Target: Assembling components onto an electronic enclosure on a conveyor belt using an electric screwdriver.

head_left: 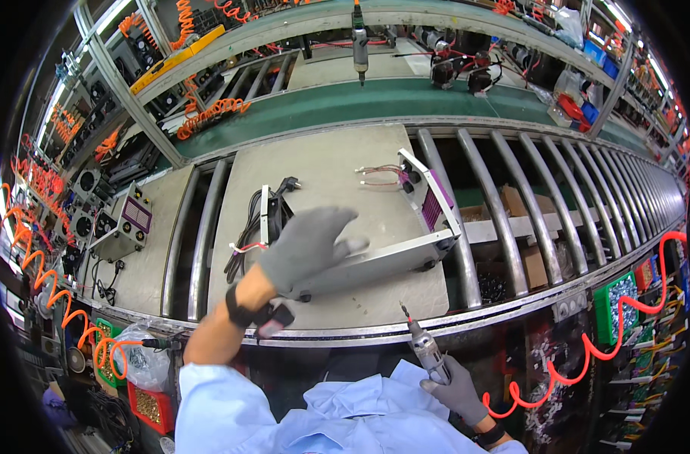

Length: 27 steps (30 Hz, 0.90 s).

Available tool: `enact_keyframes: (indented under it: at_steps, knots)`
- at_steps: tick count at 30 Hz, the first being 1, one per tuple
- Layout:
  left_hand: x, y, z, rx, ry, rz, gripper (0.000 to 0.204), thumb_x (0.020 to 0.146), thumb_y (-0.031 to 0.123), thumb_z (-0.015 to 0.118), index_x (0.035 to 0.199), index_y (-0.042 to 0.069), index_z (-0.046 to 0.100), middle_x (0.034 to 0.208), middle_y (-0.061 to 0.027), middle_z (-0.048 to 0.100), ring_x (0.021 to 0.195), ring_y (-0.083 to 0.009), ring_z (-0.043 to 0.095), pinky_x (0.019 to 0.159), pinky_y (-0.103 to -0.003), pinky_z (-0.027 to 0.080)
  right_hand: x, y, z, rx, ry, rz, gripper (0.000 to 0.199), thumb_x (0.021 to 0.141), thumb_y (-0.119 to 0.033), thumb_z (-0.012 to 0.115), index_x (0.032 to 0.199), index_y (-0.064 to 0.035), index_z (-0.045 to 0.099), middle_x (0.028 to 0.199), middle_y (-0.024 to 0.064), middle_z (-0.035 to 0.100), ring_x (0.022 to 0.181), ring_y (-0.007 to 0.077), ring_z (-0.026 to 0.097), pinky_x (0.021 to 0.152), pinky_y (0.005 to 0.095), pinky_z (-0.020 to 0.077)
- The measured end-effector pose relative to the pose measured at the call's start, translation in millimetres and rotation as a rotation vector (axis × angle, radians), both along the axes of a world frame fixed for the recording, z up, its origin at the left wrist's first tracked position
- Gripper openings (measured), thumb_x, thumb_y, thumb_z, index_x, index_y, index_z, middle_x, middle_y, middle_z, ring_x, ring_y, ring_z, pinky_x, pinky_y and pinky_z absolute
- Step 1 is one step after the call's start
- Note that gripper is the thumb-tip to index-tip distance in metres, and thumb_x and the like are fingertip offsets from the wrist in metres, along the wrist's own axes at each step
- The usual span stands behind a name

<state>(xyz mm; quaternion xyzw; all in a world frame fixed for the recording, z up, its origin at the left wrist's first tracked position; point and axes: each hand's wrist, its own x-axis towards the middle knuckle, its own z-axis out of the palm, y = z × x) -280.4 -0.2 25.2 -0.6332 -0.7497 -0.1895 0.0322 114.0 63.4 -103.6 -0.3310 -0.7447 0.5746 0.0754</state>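
In the head view, the left hand (pixel 312 248), in a grey fabric glove, is over the left end of a low grey sheet-metal frame (pixel 375 268), its fingers extended toward the right and the thumb apart; whether it touches the metal cannot be told. The frame lies on a flat, beige rectangular board (pixel 337 163), with a purple grille panel (pixel 433 203) at its right end. Near its left end lies a black power cable (pixel 243 227), and thin reddish wires with white connectors (pixel 383 180) lie by the far right corner.

The right hand (pixel 460 390), also grey-gloved, is wrapped around a silver cylindrical power screwdriver (pixel 428 352), whose bit points up toward the board's near edge. A red coiled hose (pixel 585 371) runs to the right of this hand.

Steel conveyor rollers (pixel 490 198) flank the board. Farther left stands a grey metal casing with a purple panel (pixel 125 227). A second silver screwdriver (pixel 360 51) hangs beyond the board's far edge.
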Motion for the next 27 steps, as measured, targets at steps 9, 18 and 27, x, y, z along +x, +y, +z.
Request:
enact_keyframes:
  at_steps: [9,18,27]
  knots:
    - [12.7,-70.6,-40.4,0.067,-0.052,0.098,0.027,0.082,0.027,0.077,0.088,0.003,0.065,0.072,-0.0138,0.062,0.068,-0.0331,0.064,0.061,-0.041,0.050,-40.0,1.9,17.8,-0.253,-0.155,-0.004,0.041,0.082,-0.020,0.077,0.114,-0.0026,0.057,0.077,0.0019,0.056,0.057,0.0076,0.053,0.049,0.0253,0.0442]
    - [-3.9,-101.2,-60.4,0.280,0.067,0.168,0.025,0.076,0.025,0.077,0.089,0.007,0.064,0.073,-0.0112,0.061,0.071,-0.0319,0.063,0.063,-0.045,0.048,-60.5,-15.2,21.4,-0.367,-0.173,0.009,0.044,0.083,-0.017,0.074,0.120,-0.0014,0.055,0.076,0.0019,0.056,0.054,0.0084,0.054,0.046,0.0252,0.0434]
    - [45.9,-160.6,-47.6,0.539,0.054,0.404,0.050,0.080,0.023,0.076,0.124,0.006,0.060,0.124,-0.0154,0.060,0.110,-0.0355,0.059,0.093,-0.044,0.051,-71.6,-30.3,-5.5,-0.299,-0.206,-0.054,0.047,0.083,-0.012,0.065,0.127,-0.0030,0.052,0.071,0.0043,0.054,0.042,0.0122,0.051,0.035,0.0268,0.0390]
